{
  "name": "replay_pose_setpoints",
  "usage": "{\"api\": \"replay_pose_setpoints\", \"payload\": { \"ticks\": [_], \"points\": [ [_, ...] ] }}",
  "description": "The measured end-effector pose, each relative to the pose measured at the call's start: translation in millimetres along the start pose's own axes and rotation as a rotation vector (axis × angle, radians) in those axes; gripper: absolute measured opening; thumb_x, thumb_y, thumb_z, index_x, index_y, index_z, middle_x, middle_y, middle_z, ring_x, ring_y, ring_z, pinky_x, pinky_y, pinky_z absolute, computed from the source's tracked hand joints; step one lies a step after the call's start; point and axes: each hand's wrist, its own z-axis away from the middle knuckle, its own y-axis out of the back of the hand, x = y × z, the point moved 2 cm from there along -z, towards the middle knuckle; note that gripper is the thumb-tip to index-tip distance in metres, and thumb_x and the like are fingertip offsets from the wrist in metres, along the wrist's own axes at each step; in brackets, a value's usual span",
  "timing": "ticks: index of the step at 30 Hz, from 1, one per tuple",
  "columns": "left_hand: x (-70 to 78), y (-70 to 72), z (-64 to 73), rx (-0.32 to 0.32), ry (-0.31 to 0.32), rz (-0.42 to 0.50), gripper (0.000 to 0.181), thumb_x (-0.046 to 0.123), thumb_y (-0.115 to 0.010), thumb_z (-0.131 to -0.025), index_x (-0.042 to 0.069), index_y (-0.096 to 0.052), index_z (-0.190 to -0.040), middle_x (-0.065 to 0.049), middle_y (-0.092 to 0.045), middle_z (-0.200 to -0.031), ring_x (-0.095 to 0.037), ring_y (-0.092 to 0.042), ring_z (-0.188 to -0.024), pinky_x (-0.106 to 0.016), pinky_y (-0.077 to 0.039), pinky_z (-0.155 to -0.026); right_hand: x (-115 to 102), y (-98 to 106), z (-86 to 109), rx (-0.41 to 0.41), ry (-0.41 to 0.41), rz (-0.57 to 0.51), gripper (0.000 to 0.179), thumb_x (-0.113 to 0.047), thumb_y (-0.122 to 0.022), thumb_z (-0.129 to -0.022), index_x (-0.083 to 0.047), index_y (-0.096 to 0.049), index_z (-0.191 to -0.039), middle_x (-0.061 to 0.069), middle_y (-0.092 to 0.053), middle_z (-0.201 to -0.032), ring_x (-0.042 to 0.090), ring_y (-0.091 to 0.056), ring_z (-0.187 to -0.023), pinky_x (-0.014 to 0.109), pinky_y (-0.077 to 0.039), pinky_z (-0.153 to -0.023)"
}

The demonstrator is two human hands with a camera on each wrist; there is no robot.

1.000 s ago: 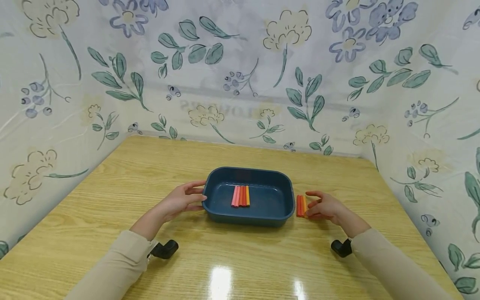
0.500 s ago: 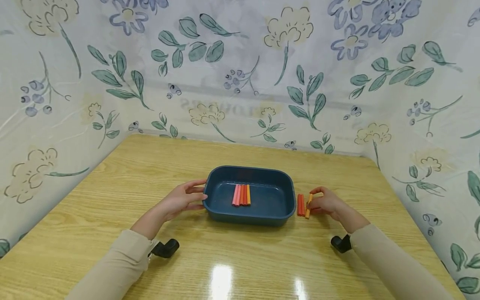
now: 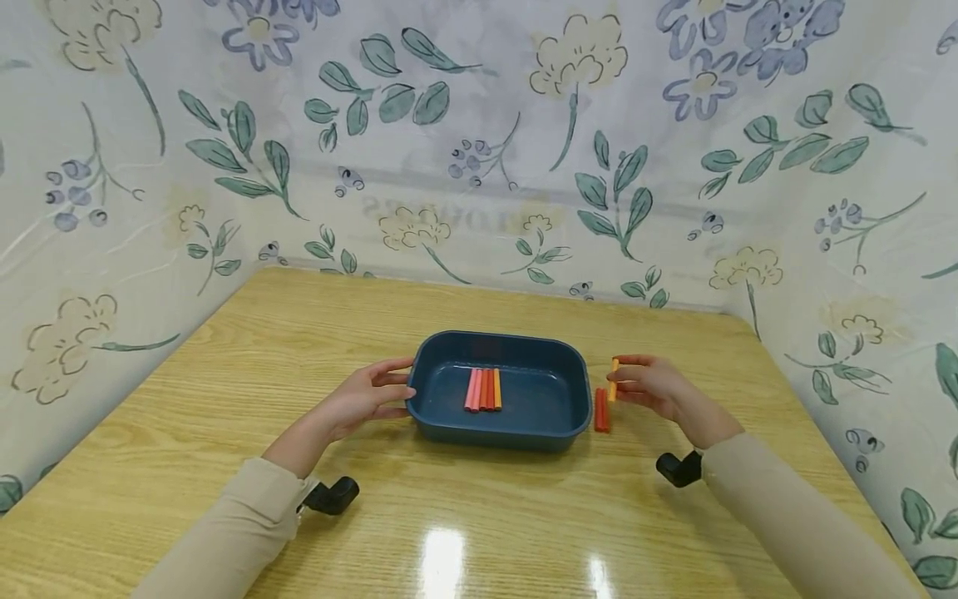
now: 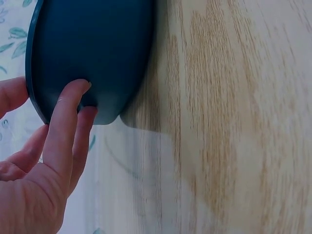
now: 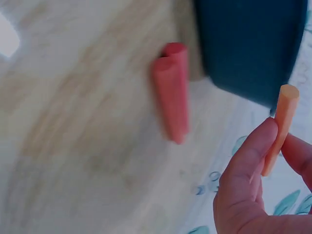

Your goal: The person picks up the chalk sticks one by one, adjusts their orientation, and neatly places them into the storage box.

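A dark blue rectangular tub (image 3: 494, 434) stands mid-table. In it lies a row of several chalk sticks (image 3: 483, 389), pink, red and orange-yellow. My left hand (image 3: 368, 393) rests its spread, fairly straight fingers (image 4: 63, 122) against the outside of the tub's left end. Right of the tub, my right hand (image 3: 651, 387) pinches a yellow-orange chalk stick (image 5: 282, 127) between thumb and fingers, raised above the table and nearly upright in the head view. Two red chalk sticks (image 3: 602, 409) lie side by side close to the tub's right wall.
The wood-grain table (image 3: 359, 316) reaches back to a white flowered cloth (image 3: 479, 150), which also hangs at both sides. Black wrist mounts (image 3: 333, 497) show below the hands. Light glares on the table's near part.
My right hand has taken the yellow-orange chalk stick from beside the two red ones, lifted it and moved slightly away from me. The left hand and tub have stayed put.
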Motion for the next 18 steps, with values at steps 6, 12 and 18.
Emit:
{"api": "replay_pose_setpoints", "payload": {
  "ticks": [6,12,18],
  "points": [
    [-1.6,-0.8,-0.9,0.0,-0.005,0.0,0.063,0.002,-0.058,-0.091,-0.002,-0.025,-0.145,-0.031,-0.032,-0.139,-0.032,-0.054,-0.11,-0.043,-0.05,-0.087,-17,-8,4.3,-0.017,0.01,-0.058,0.057,-0.002,-0.053,-0.093,0.012,-0.024,-0.141,0.002,-0.062,-0.09,0.016,-0.064,-0.086,0.03,-0.054,-0.08],
    [-1.5,-1.9,-1.0,-0.004,-0.008,-0.003,0.063,0.002,-0.058,-0.091,-0.003,-0.025,-0.145,-0.031,-0.032,-0.138,-0.03,-0.056,-0.108,-0.042,-0.051,-0.086,-28,-18,2.6,-0.044,-0.002,-0.08,0.058,-0.004,-0.053,-0.094,0.009,-0.024,-0.142,0.017,-0.054,-0.119,0.016,-0.062,-0.092,0.03,-0.049,-0.089],
    [-0.1,-0.3,0.3,-0.001,-0.01,-0.009,0.063,0.002,-0.057,-0.091,-0.003,-0.025,-0.145,-0.031,-0.033,-0.138,-0.032,-0.054,-0.11,-0.043,-0.05,-0.086,-42,-34,-3.3,-0.087,0.013,-0.076,0.06,-0.008,-0.062,-0.09,0.01,-0.032,-0.138,0.018,-0.051,-0.121,0.017,-0.061,-0.092,0.028,-0.049,-0.089]
  ]
}}
